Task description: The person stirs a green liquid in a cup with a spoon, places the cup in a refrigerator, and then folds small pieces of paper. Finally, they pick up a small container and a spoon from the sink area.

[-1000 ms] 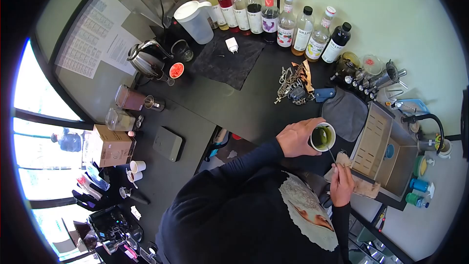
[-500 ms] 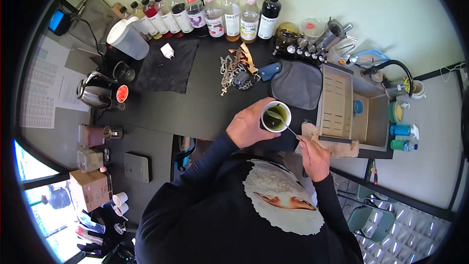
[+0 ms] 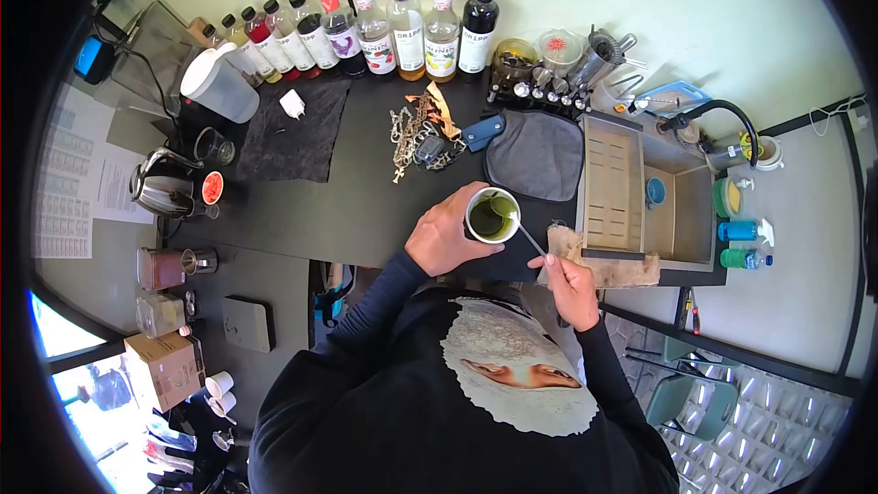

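Note:
My left hand (image 3: 449,235) is wrapped around a white paper cup (image 3: 473,230) at the near edge of the dark counter. Dark green liquid (image 3: 488,219) shows inside the cup. A metal spoon (image 3: 528,237) leans over the cup's right rim, its bowl inside near the liquid. Its handle end is pinched between the fingers of my right hand (image 3: 571,288), to the right of the cup. A beige cloth (image 3: 631,272) lies beyond my right hand, along the sink's front edge.
Syrup bottles (image 3: 409,32) line the wall. A metal sink (image 3: 679,238) with a black faucet (image 3: 732,108) is on the right. Chains (image 3: 422,139), a folded grey cloth (image 3: 535,157) and a blue case (image 3: 483,133) lie behind the cup. A kettle (image 3: 165,185) stands left.
The whole view has shifted, so the counter items appear further left. The spoon's bowl has moved toward the cup's right rim, and more of the green liquid's surface shows.

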Available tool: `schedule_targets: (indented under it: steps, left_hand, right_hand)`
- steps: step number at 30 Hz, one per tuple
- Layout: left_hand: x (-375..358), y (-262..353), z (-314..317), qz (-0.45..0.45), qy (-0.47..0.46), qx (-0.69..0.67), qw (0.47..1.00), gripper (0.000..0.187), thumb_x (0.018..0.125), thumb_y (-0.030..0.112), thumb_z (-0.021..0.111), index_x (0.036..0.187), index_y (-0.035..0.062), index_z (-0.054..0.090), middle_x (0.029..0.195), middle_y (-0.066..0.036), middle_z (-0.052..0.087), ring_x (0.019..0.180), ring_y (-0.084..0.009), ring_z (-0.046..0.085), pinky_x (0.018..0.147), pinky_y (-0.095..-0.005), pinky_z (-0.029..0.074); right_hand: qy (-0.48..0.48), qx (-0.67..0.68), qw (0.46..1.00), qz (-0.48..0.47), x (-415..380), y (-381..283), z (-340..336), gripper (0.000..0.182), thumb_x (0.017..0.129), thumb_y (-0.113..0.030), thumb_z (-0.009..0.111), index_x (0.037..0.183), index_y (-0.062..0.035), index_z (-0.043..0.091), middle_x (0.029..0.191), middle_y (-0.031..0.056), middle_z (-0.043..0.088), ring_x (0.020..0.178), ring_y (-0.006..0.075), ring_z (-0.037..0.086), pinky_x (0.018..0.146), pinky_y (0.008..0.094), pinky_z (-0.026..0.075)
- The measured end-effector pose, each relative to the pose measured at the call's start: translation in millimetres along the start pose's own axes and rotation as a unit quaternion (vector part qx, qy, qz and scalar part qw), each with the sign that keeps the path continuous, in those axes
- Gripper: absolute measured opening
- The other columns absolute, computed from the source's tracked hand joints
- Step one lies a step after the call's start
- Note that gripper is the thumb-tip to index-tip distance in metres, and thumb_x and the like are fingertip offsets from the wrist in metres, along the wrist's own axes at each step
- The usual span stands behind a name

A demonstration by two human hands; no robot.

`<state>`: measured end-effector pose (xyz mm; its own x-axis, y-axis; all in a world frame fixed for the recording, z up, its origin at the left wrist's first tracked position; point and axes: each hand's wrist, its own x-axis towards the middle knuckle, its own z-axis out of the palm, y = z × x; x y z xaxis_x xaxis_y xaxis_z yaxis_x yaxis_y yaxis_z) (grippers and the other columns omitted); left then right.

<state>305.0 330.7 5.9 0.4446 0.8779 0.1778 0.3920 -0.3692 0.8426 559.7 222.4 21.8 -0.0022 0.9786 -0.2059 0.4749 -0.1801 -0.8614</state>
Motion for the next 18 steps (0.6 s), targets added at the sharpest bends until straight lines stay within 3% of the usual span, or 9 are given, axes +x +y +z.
schedule_targets:
  steps: [1,5,7,10,11,12,14,16,18]
  left_hand:
    - [0,-2,2,-0.010,-0.001,-0.002,1.000,0.087,0.072,0.023,0.096,0.144,0.0028,0.052,0.134,-0.018,0.067,0.122,-0.0359,0.068,0.103,-0.0418,0.055]
    - [4,-2,7,-0.005,-0.016,-0.016,1.000,0.087,0.072,0.024,0.097,0.144,0.0025,0.053,0.131,-0.018,0.069,0.121,-0.0330,0.069,0.103,-0.0405,0.055]
    - [4,2,11,-0.041,-0.003,-0.016,0.999,0.086,0.072,0.021,0.098,0.144,0.0024,0.054,0.129,-0.016,0.071,0.119,-0.0279,0.071,0.102,-0.0388,0.056]
    - [7,2,17,-0.023,0.023,-0.047,0.998,0.086,0.071,0.016,0.098,0.144,0.0023,0.053,0.127,-0.015,0.073,0.116,-0.0235,0.072,0.102,-0.0377,0.057]
    - [8,1,18,-0.018,0.038,-0.026,0.999,0.087,0.071,0.014,0.098,0.144,0.0021,0.053,0.126,-0.015,0.073,0.115,-0.0233,0.072,0.102,-0.0376,0.057]
    - [10,-2,20,-0.025,0.049,-0.048,0.997,0.084,0.072,0.018,0.098,0.142,0.0018,0.055,0.125,-0.016,0.073,0.117,-0.0275,0.072,0.100,-0.0398,0.057]
    - [16,0,22,-0.024,0.042,-0.023,0.999,0.083,0.072,0.017,0.098,0.141,0.0018,0.055,0.125,-0.016,0.073,0.115,-0.0275,0.073,0.100,-0.0400,0.057]
    - [22,4,28,-0.034,0.043,-0.014,0.998,0.083,0.071,0.017,0.098,0.141,0.0017,0.055,0.124,-0.016,0.073,0.115,-0.0273,0.073,0.099,-0.0400,0.057]
    - [29,14,37,-0.041,0.031,-0.017,0.999,0.083,0.071,0.018,0.098,0.141,0.0015,0.055,0.125,-0.016,0.073,0.115,-0.0283,0.073,0.099,-0.0399,0.057]
  right_hand:
    - [-0.010,0.049,0.999,0.017,1,6,2,0.044,0.115,-0.035,0.050,0.107,-0.0027,0.079,0.062,-0.0068,0.040,0.059,0.0027,0.037,0.054,0.0258,0.033]
    - [-0.007,0.075,0.997,0.036,7,15,-4,0.043,0.114,-0.036,0.052,0.106,-0.0033,0.079,0.062,-0.0057,0.048,0.060,0.0052,0.043,0.055,0.0270,0.037]
    - [-0.070,0.145,0.985,0.060,6,11,-9,0.045,0.114,-0.040,0.052,0.108,-0.0049,0.079,0.062,-0.0070,0.045,0.058,0.0045,0.042,0.054,0.0250,0.035]
    - [-0.095,0.308,0.937,0.138,2,14,-25,0.046,0.113,-0.043,0.053,0.110,-0.0037,0.076,0.062,-0.0097,0.035,0.054,0.0023,0.031,0.050,0.0231,0.025]
    - [-0.076,0.335,0.927,0.153,3,14,-30,0.045,0.113,-0.041,0.054,0.111,0.0006,0.073,0.062,-0.0112,0.030,0.052,0.0020,0.024,0.049,0.0242,0.020]
    - [-0.053,0.361,0.918,0.156,4,15,-40,0.045,0.113,-0.041,0.055,0.109,0.0001,0.073,0.062,-0.0115,0.030,0.052,0.0019,0.025,0.049,0.0241,0.020]
    - [-0.023,0.391,0.907,0.156,8,20,-59,0.044,0.112,-0.041,0.056,0.108,-0.0003,0.073,0.061,-0.0117,0.030,0.052,0.0019,0.025,0.049,0.0240,0.020]
    - [0.044,0.347,0.925,0.149,11,27,-81,0.046,0.112,-0.043,0.055,0.103,-0.0028,0.074,0.061,-0.0121,0.033,0.052,0.0009,0.027,0.050,0.0232,0.023]
    - [0.041,0.323,0.937,0.126,12,32,-105,0.045,0.112,-0.043,0.055,0.103,-0.0031,0.075,0.061,-0.0121,0.033,0.052,0.0008,0.027,0.050,0.0232,0.023]
